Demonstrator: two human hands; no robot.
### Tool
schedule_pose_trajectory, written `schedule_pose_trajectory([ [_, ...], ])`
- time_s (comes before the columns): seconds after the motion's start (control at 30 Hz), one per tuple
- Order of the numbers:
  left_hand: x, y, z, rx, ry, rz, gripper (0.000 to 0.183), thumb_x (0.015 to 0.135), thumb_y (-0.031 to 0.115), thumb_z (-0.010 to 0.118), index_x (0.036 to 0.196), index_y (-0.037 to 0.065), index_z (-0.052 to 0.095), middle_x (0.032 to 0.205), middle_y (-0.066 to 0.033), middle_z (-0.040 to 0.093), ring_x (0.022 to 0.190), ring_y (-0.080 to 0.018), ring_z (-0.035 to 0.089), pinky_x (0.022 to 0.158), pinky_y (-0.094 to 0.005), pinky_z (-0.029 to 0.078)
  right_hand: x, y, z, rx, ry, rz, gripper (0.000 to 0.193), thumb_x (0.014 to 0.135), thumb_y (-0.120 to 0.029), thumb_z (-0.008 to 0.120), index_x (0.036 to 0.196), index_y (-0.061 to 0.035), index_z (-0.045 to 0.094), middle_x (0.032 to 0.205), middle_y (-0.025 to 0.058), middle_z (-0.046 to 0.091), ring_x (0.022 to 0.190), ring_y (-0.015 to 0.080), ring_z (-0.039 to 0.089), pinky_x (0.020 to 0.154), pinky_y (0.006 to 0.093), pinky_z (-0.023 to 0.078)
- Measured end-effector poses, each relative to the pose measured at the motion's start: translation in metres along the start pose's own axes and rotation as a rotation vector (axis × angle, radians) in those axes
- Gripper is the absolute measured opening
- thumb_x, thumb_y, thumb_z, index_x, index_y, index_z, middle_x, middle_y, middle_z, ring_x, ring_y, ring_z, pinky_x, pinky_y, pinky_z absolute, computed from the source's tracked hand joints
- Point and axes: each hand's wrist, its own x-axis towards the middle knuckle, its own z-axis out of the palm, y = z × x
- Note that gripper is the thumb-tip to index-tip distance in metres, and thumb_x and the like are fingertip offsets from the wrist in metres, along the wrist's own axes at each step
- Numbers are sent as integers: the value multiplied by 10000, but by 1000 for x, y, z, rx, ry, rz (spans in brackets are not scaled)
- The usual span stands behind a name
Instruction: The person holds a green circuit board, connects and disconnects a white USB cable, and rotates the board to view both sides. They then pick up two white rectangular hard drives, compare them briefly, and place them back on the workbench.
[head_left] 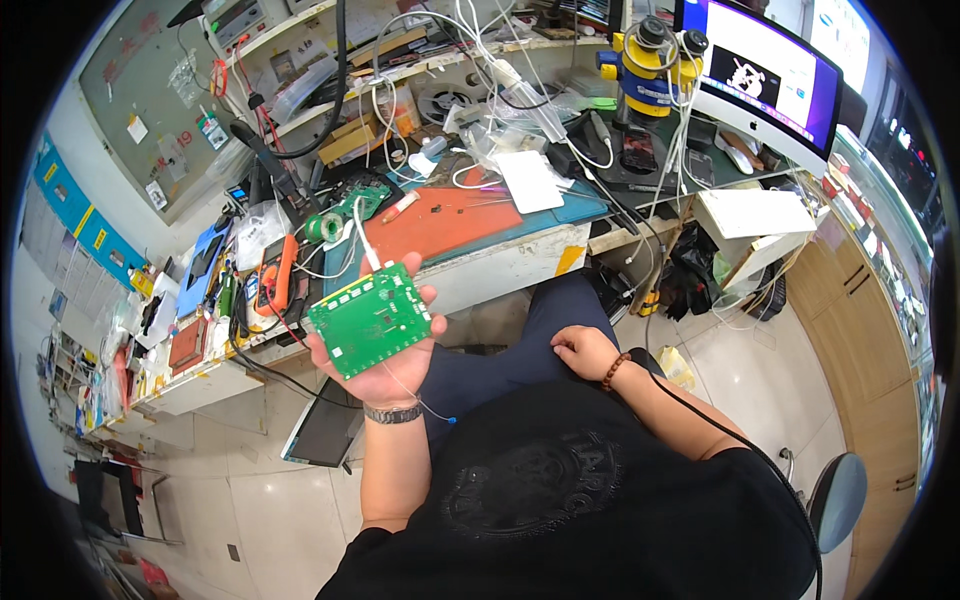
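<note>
A green circuit board [370, 318] lies across the palm of my left hand [395, 380], held up in front of the bench. My fingers are curled behind it, with the tips showing at its right edge and the thumb at its left. A white cable [366, 235] meets the board's top edge and runs up toward the bench. From below the board hangs a thin wire with a blue end [452, 420]. My right hand [587, 352] rests on my thigh, its fingers curled in loosely and nothing visible in them.
An orange mat [445, 222] covers part of the cluttered bench, with a white card [530, 181] on it. An orange multimeter [277, 275] and solder spool [324, 228] sit left. A yellow-blue microscope [648, 85] and monitor [765, 75] stand right. A black cable crosses near my right arm.
</note>
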Motion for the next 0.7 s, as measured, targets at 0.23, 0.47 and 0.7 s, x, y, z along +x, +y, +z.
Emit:
schedule_pose_trajectory([
  [0.23,-1,-9,-8,-75,-17,-59,1035,919,768,582,1694,130,329,1700,-332,293,1395,-487,542,1030,-595,521,2,1,3,-48,-18,-61,196,934,-160,717,1073,-36,782,1049,163,762,975,339,749,885,427,593],
  [0.47,-2,-8,-7,-63,-56,-65,1032,922,778,564,1699,145,322,1692,-333,310,1408,-491,529,1014,-596,516,3,-1,3,-47,-9,-26,175,929,-140,718,1048,-25,775,1024,159,756,951,341,745,862,424,592],
  [0.7,-2,-11,-6,-36,-14,-48,1029,929,786,549,1688,122,344,1690,-344,310,1375,-495,560,990,-593,523,1,1,3,-85,9,-93,168,922,-156,714,1037,-53,779,1015,152,752,949,343,738,864,436,589],
])
